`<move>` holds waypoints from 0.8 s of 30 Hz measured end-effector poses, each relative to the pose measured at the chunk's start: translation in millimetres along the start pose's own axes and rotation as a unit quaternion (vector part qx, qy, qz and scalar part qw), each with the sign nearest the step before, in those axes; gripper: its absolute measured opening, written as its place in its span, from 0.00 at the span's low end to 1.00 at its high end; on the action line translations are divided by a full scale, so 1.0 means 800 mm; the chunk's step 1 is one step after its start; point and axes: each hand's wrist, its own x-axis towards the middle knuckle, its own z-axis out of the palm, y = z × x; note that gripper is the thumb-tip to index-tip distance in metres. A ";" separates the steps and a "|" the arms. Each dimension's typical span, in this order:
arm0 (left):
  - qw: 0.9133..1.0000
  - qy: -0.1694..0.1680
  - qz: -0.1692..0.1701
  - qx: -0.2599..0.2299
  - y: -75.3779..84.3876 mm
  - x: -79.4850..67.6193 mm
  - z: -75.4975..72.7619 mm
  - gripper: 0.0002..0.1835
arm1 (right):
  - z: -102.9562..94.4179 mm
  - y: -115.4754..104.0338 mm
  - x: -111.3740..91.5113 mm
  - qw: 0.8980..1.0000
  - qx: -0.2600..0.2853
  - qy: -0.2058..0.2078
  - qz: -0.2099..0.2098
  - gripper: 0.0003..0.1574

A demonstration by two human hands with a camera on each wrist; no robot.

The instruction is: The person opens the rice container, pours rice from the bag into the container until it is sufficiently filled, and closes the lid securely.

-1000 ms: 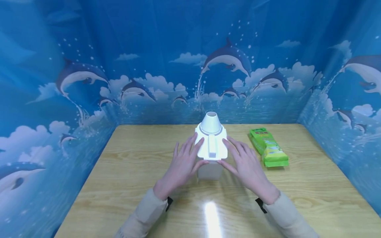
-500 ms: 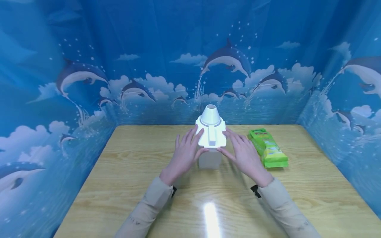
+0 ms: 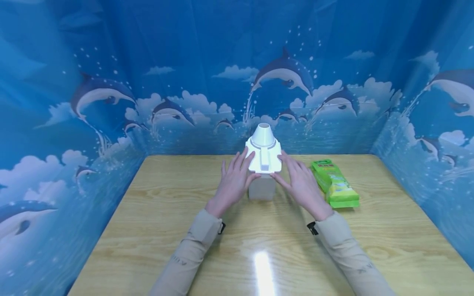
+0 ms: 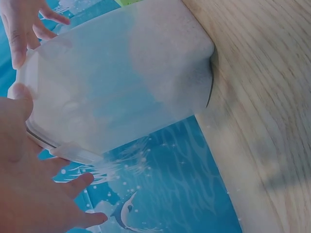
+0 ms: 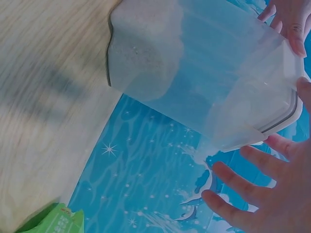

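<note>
A translucent plastic container (image 3: 261, 189) stands upright on the table, with pale powdery or granular contents in its lower part (image 5: 146, 58). Its white lid (image 3: 253, 160) bears a cone-shaped spout (image 3: 263, 136). At the lid's left side my left hand (image 3: 233, 179) touches the edge with thumb and forefinger, its fingers straight and spread. My right hand (image 3: 303, 183) does the same on the right, thumb near the front edge and other fingers spread off the lid in the right wrist view. Parts of both hands fall outside the wrist views.
Right of the container lies a green packet (image 3: 335, 185) on the wooden table (image 3: 155, 230). A blue dolphin-print cloth (image 3: 207, 102) hangs behind the table and along both sides. A bright light reflection lies on the tabletop in front.
The container has moved away from me, toward the back edge of the table, with both hands moving along on its lid. The green packet has stayed where it was.
</note>
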 end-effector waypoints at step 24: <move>0.998 0.047 -0.022 0.029 0.019 -0.049 0.017 0.46 | 0.028 -0.019 -0.045 0.998 -0.036 0.039 0.017 0.57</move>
